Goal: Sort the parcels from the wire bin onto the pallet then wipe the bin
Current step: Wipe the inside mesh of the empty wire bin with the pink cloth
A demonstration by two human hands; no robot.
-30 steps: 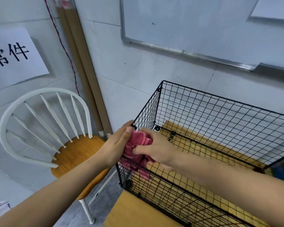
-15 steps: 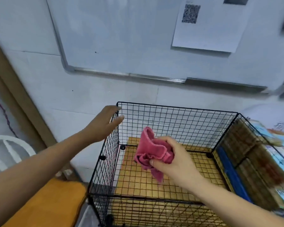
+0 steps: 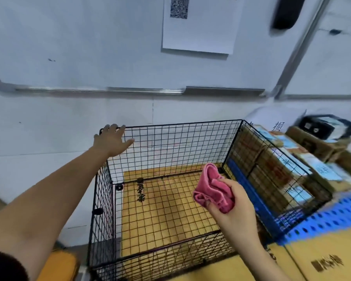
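The black wire-mesh bin point(image 3: 190, 147) holds no parcels, so I judge only the wiping is left. It looks light, and a hard scrub could make it skid or spring its clipped panels. At 3 o'clock the blue plastic pallet point(image 3: 322, 216) carries the brown cardboard parcels point(image 3: 316, 145), stacked just beside the bin's wall, and a shoved bin could knock them. My left hand point(image 3: 111, 141), fingers spread straight, is at the bin's 10 o'clock corner. I cannot tell whether it touches the rim, and unbraced, the bin could slide. My right hand point(image 3: 231, 201) grips the crumpled pink cloth point(image 3: 213, 189) over the bin's 3 o'clock side, and its loose folds could snag on the wire.
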